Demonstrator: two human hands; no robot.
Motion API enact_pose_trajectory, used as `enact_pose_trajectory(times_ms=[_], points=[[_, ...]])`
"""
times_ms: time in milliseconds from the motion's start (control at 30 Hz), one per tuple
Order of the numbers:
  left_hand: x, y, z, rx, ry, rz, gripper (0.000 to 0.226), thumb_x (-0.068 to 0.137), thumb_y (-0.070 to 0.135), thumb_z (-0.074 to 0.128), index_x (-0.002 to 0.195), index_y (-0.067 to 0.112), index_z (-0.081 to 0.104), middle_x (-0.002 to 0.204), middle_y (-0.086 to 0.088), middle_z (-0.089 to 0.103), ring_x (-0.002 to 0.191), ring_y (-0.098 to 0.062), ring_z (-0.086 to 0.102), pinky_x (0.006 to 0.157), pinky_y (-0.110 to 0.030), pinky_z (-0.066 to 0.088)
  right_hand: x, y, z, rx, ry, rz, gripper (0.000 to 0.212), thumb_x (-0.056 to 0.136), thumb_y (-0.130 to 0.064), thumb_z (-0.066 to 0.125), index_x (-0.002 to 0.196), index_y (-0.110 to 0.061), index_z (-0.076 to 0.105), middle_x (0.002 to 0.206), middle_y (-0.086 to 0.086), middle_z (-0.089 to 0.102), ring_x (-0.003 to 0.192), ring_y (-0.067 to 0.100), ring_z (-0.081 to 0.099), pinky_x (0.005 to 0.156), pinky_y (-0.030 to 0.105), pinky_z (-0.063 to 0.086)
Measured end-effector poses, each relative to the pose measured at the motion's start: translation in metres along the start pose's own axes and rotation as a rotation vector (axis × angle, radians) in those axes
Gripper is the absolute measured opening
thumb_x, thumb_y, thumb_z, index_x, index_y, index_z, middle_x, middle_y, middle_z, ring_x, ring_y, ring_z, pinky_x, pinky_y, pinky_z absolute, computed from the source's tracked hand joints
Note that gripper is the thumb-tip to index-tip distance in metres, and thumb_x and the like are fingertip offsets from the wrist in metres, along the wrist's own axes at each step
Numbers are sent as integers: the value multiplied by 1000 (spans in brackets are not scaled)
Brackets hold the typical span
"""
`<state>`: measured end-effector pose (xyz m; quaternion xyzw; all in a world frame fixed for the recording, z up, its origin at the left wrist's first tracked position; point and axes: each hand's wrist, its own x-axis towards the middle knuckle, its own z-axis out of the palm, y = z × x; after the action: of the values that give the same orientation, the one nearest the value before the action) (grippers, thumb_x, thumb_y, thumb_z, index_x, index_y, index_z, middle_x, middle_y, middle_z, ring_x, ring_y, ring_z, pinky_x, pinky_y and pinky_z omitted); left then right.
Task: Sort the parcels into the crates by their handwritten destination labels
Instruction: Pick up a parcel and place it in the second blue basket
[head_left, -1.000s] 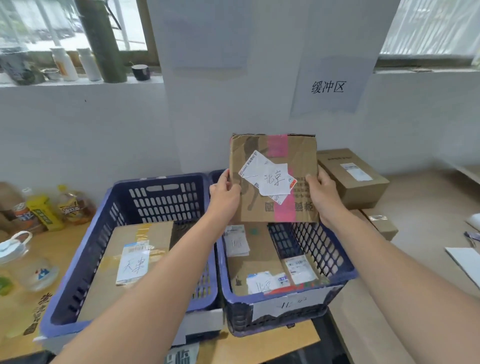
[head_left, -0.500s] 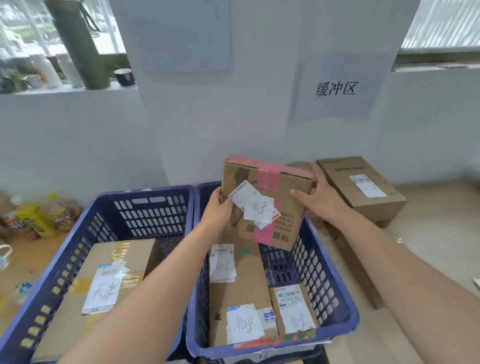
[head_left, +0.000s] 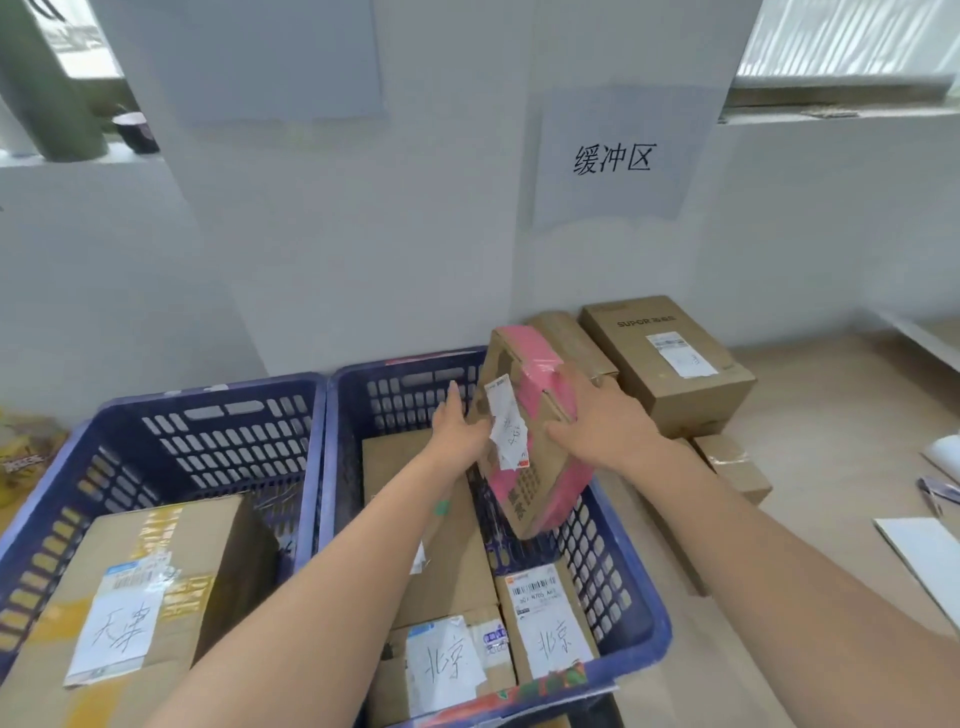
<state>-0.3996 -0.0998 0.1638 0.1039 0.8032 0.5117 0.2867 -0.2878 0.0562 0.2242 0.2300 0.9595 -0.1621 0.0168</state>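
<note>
Pink-taped brown parcel, blue crates

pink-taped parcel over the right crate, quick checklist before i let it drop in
1. Both hands on the pink-taped parcel, left hand and right hand: ok.
2. Parcel's handwritten label legible: cannot tell, blurred.
3. Right crate parcels marked 北京: ok.
4. Left crate holds the 天津 parcel, kept separate: ok.
5. Free room below the parcel: ok.
6. Parcel level: not ok, tilted.

Matt brown cardboard parcel banded in glossy pink tape, its white paper label creased; perforated blue plastic crates hold more cardboard boxes with paper labels.
</note>
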Motion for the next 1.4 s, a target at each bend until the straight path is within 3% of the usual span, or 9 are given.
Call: enact_pose_trajectory(times_ms=[100,167,233,367,467,667,767,933,1400], points=[[-10,-3,17,-73,-97,7,74,103,20,46,161,31,2,150,5,43,107,-11,57,85,-27,47,-4,-14,21,-59,51,76,68,95,-53,46,154,-34,18,140,22,35,106,44,61,85,43,51],[-14,-8,29,-187,-162,-57,65,104,23,42,159,39,12,159,2,36,131,-23,50,101,-38,44,-6,-23,38,-90,59,60,66,96,-51,47,152,-30,19,129,18,36,100,41,62,78,41,50],[-17,-14,39,-328,-198,-155,52,102,38,43,152,47,30,157,-3,42,120,-24,60,93,-40,51,-8,-30,55,-84,55,61,62,97,-49,46,149,-28,20,125,16,36,94,40,63,71,39,46],[-15,-31,47,-441,-160,-272,41,99,57,40,133,39,54,104,3,74,90,-19,65,84,-39,53,-11,-35,87,-60,15,97,60,98,-49,43,148,-26,20,131,17,31,78,33,58,66,37,47],[-12,-43,50,-377,-166,-294,35,97,52,46,130,41,53,104,5,75,101,-27,70,90,-55,56,-10,-33,110,23,-104,131,67,92,-48,48,149,-30,17,129,14,27,92,37,59,82,45,53],[-17,-56,46,-307,-139,-238,40,106,24,43,143,39,42,107,7,65,94,-16,63,76,-37,54,-7,-13,119,553,-263,267,70,92,-42,52,154,-37,21,142,14,33,118,34,50,95,37,39],[-17,-57,46,-294,-130,-224,47,107,28,45,151,41,34,99,11,60,96,-18,62,78,-42,54,-1,-3,114,542,-266,247,66,92,-30,56,152,-27,27,135,15,47,104,28,60,70,29,51],[-17,-54,49,-253,-145,-190,48,104,32,51,148,42,35,105,7,62,95,-16,66,68,-38,56,12,-3,107,307,-311,167,37,94,-35,54,123,-12,49,113,11,61,94,27,65,62,31,46],[-15,-48,72,-165,-92,-86,33,104,19,48,129,41,53,84,3,65,61,-10,59,63,-30,53,3,-15,92,-199,-335,132,49,96,-12,57,142,-2,46,131,18,47,117,33,57,94,40,49]])
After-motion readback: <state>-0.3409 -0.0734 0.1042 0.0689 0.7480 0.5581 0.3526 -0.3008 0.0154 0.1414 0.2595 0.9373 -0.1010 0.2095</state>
